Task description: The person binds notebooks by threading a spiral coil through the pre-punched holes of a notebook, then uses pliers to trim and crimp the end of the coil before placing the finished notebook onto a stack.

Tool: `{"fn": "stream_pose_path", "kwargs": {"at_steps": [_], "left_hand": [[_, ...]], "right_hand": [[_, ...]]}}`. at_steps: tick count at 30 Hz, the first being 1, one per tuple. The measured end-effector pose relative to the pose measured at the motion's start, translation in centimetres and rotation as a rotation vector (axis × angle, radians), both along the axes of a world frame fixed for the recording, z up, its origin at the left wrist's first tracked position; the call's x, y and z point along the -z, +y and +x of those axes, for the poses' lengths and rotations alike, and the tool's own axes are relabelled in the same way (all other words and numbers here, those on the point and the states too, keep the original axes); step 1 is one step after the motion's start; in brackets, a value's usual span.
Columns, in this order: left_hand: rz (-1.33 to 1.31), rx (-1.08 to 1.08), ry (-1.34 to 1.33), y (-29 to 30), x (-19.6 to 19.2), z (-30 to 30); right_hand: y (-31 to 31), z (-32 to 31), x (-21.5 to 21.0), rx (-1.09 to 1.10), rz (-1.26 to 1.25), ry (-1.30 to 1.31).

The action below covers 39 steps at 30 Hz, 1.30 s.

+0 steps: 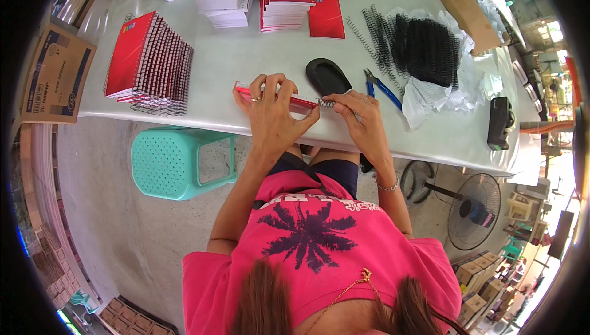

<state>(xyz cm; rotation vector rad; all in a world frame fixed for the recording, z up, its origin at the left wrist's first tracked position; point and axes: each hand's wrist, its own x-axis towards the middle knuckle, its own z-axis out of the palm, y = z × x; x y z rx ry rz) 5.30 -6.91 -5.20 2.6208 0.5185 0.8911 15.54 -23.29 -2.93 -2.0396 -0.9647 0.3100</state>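
Near the table's front edge, my left hand (270, 107) grips a thin red-covered notebook (301, 101) held on edge, its fingers over the top and thumb in front. At the notebook's right end, my right hand (359, 114) pinches a dark wire spiral coil (326, 103) between thumb and fingers. The coil's left end meets the notebook's corner; how far it runs through the holes is hidden by my fingers. Just beyond my right hand lies a black oval object (327, 77), maybe a computer mouse or dish. Blue-handled pliers (384, 89) rest to its right.
Spiral-bound red notebooks (150, 64) are stacked at left. Farther back stand unbound stacks (286, 9) and a loose red cover (326, 18). A heap of black coils (427, 49) lies on white wrapping, near a black tape dispenser (499, 123). A green stool (166, 161) stands below.
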Motion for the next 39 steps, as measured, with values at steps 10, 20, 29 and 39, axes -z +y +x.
{"fn": "stream_pose_path", "kwargs": {"at_steps": [10, 20, 29, 39], "left_hand": [[0.003, -0.019, 0.087, 0.1, -0.5, -0.1], [-0.037, 0.065, 0.152, 1.5, -0.8, -0.7], [-0.349, -0.004, -0.294, 1.4, -0.5, -0.9], [-0.548, 0.255, -0.088, 4.8, 0.6, -2.6]], "right_hand": [[0.0, -0.5, -0.2, 0.01, 0.099, -0.033], [2.1, -1.1, -0.8, 0.073, 0.068, -0.255], [2.8, -0.8, -0.7, 0.099, 0.064, -0.354], [1.3, 4.6, -1.8, -0.19, -0.07, -0.111]]}}
